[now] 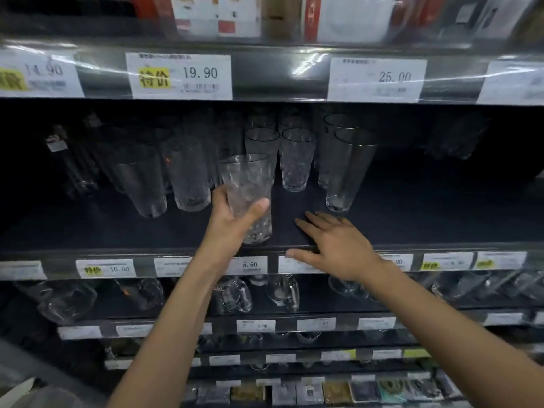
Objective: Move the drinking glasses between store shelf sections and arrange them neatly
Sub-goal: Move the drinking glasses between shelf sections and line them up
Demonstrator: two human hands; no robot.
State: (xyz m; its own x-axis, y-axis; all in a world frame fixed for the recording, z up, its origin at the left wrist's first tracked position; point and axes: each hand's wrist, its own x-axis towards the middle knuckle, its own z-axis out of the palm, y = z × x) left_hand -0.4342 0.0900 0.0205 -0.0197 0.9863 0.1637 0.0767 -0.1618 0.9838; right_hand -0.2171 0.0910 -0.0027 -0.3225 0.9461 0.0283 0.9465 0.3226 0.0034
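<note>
Left hand [232,222] grips a dimpled clear glass [247,178]; right hand [338,248] spreads flat, perhaps touching shelf [412,225].

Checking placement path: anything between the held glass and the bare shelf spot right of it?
Nothing visible. The glass in the left hand borders the bare shelf; the open right hand lies further right, at the front edge.

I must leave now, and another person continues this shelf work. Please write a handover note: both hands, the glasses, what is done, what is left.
Left hand grips a textured glass low over the middle shelf. Right hand open, fingers straight, at the shelf edge.
Textured glasses stand in rows behind; tall smooth glasses to their right.
Done: those rows stand upright.
Left: set the held glass in line, probably before the textured row.
</note>
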